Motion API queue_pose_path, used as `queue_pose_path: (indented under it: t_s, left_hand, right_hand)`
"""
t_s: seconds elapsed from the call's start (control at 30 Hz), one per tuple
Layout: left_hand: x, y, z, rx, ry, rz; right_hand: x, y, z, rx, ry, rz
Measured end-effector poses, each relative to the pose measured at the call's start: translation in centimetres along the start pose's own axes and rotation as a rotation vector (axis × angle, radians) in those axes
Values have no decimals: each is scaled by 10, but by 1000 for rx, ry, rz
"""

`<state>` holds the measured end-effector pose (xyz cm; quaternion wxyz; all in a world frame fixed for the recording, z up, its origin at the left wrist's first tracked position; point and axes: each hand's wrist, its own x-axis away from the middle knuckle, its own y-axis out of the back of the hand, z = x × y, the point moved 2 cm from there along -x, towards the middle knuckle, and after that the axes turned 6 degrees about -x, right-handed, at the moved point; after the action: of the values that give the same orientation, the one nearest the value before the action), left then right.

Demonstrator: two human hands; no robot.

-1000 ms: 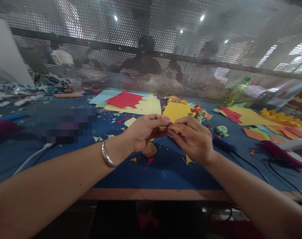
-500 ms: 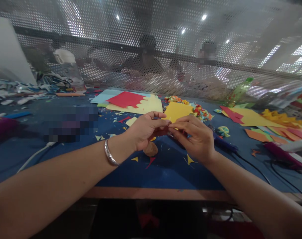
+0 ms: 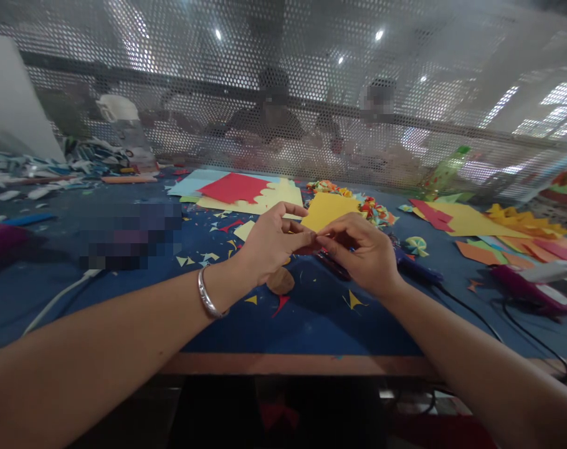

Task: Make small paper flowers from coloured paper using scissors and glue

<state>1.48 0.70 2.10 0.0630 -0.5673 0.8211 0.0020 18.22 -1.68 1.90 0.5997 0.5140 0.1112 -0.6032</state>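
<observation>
Above the blue tabletop, my left hand (image 3: pixel 278 240) and my right hand (image 3: pixel 362 252) meet fingertip to fingertip, both pinched. Whatever lies between the fingertips is too small or hidden to make out. Just behind them is a yellow sheet (image 3: pixel 330 209), partly covered by my fingers. A round brown disc (image 3: pixel 280 281) rests on the table below my left hand. Under my right hand a dark object, perhaps scissors, shows only in part. Scraps of yellow paper (image 3: pixel 354 300) and red paper (image 3: pixel 280 304) lie near the hands.
Behind the hands lie a red sheet (image 3: pixel 234 187) and a heap of small colourful paper pieces (image 3: pixel 377 211). A perforated metal screen (image 3: pixel 194 112) closes the back, people visible beyond it. Corded purple tools (image 3: pixel 531 290) lie right; a water bottle (image 3: pixel 129 134) stands left.
My right hand's fingers have curled in more, and my left hand's upper fingers have lifted slightly apart. The hands stay together at the same spot. The view has shifted a little.
</observation>
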Motion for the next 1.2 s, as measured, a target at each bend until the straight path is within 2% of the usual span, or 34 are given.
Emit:
queue_pose_path:
  t_s: [0.4, 0.57, 0.8, 1.03, 1.2]
  left_hand:
    - [-2, 3, 0, -39, -56, 8]
    - [-2, 4, 1, -45, -67, -28]
    - [-2, 2, 3, -42, -22, 2]
    - [-1, 1, 0, -35, -10, 27]
    - [-4, 5, -1, -36, 17, 89]
  right_hand:
    - [1, -2, -6, -200, -161, 8]
    - [2, -2, -5, -166, -182, 45]
    - [2, -3, -10, -170, -183, 48]
    - [0, -3, -12, -295, -330, 64]
    - [-1, -4, -12, -357, -402, 80]
